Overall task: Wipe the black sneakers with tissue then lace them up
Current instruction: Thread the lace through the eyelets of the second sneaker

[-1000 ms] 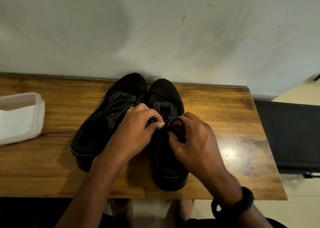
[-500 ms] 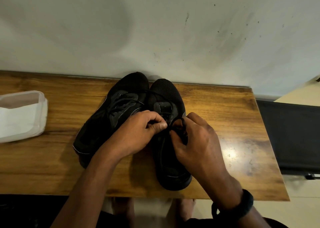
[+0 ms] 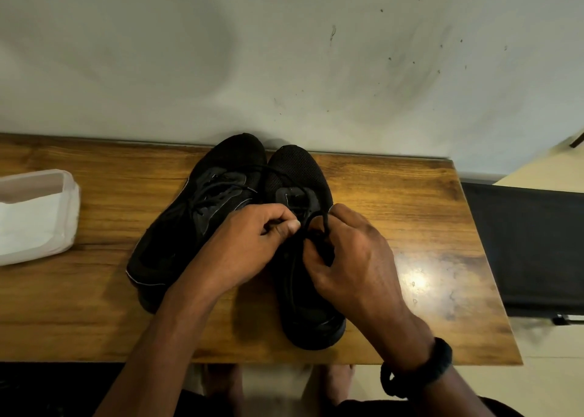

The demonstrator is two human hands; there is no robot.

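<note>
Two black sneakers stand side by side on the wooden table (image 3: pixel 94 306), toes toward the wall. The left sneaker (image 3: pixel 189 223) is laced and angled to the left. Both hands work over the tongue of the right sneaker (image 3: pixel 303 306). My left hand (image 3: pixel 249 249) pinches one end of the black shoelace (image 3: pixel 319 220) between thumb and fingers. My right hand (image 3: pixel 357 258) holds a loop of the same lace with curled fingers. The knot area between the hands is partly hidden.
A translucent plastic box with white tissue (image 3: pixel 34 217) sits at the table's left edge. A grey wall runs along the table's back. A black chair or panel (image 3: pixel 531 249) stands to the right of the table. Bare feet show below the front edge.
The lace loop at my right hand has grown and lifted a little. My left hand has shifted slightly toward the right sneaker's tongue. The sneakers have stayed in place.
</note>
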